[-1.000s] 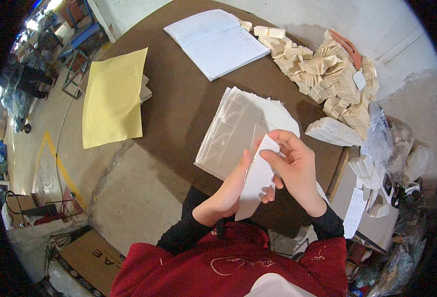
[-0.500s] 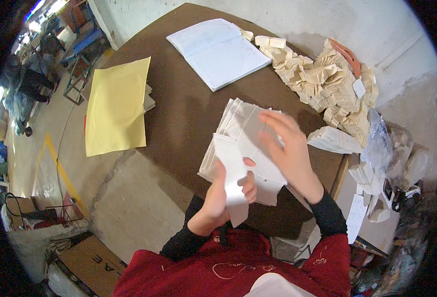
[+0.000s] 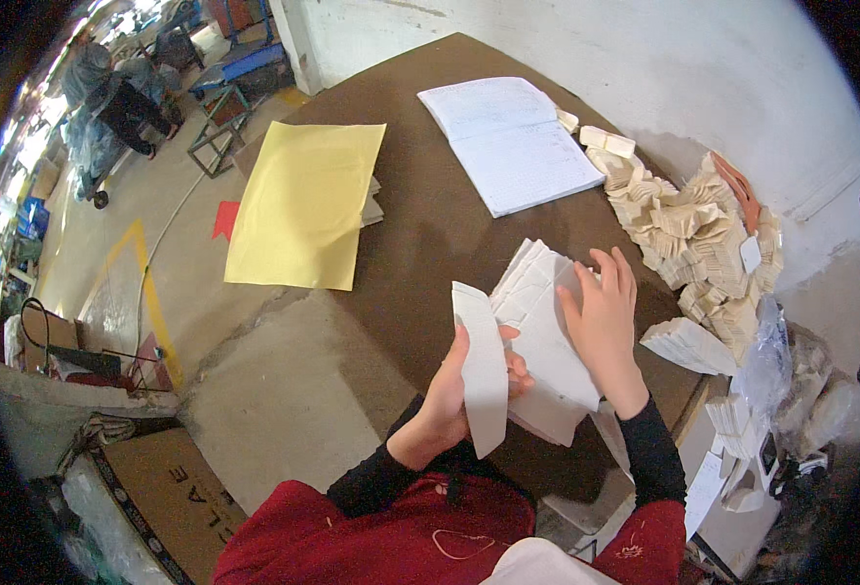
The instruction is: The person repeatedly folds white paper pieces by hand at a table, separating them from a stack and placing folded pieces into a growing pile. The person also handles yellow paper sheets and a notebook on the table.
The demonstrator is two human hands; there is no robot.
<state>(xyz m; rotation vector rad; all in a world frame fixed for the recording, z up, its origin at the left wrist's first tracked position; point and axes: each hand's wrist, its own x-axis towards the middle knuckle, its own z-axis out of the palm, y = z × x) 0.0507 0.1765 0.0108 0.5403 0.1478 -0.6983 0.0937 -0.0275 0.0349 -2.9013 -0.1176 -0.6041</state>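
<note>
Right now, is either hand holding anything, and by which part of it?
The left hand holds a white strip around its middle, by both long edges. The right hand is at the white stack; whether it grips a sheet cannot be told.

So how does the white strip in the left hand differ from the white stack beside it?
The strip is held in the left hand; the stack lies on the brown table. The strip is narrow, the stack broader. The stack shows several layers, the strip one flat face. Both are white.
</note>
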